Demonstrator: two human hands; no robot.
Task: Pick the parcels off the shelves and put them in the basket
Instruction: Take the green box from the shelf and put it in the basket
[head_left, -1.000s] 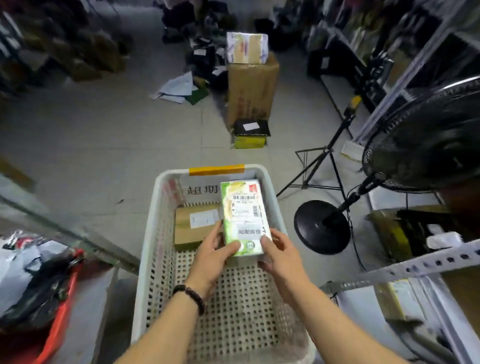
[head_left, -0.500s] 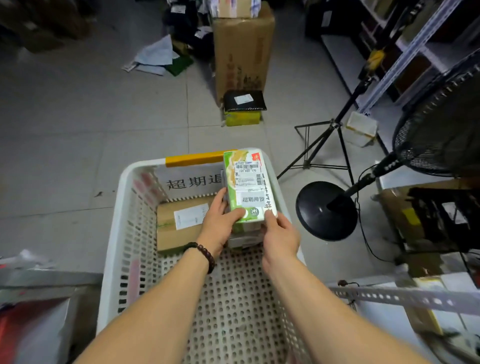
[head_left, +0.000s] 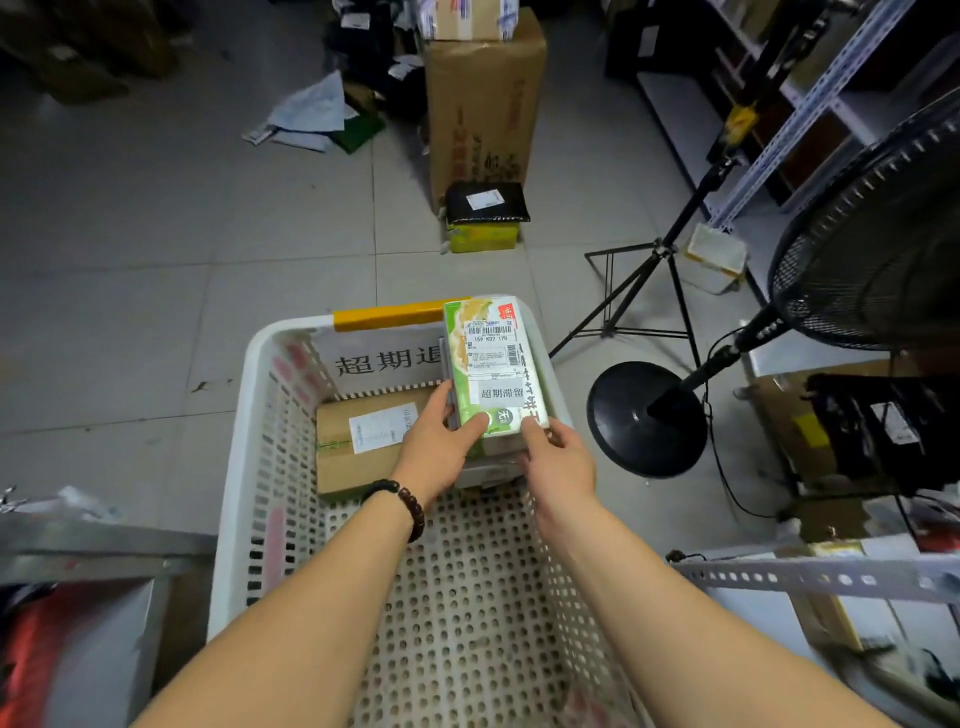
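White perforated basket (head_left: 244, 467); brown parcel (head_left: 363, 447) lies flat at its far left. Green parcel (head_left: 493, 374) is held above the far-right corner, with what looks like a thinner packet (head_left: 488, 470) beneath. Left hand (head_left: 439, 452) and right hand (head_left: 558, 460) pinch the near end, each grip closed on it. Risk: the far end appears to overlap the rim; lowered so, it may catch and tip out; stacked pieces may slide apart.

A black standing fan (head_left: 872, 244) stands beside a tripod (head_left: 657, 255).

The single head-worn camera looks forward and steeply down, close above the white perforated plastic basket (head_left: 270, 467).
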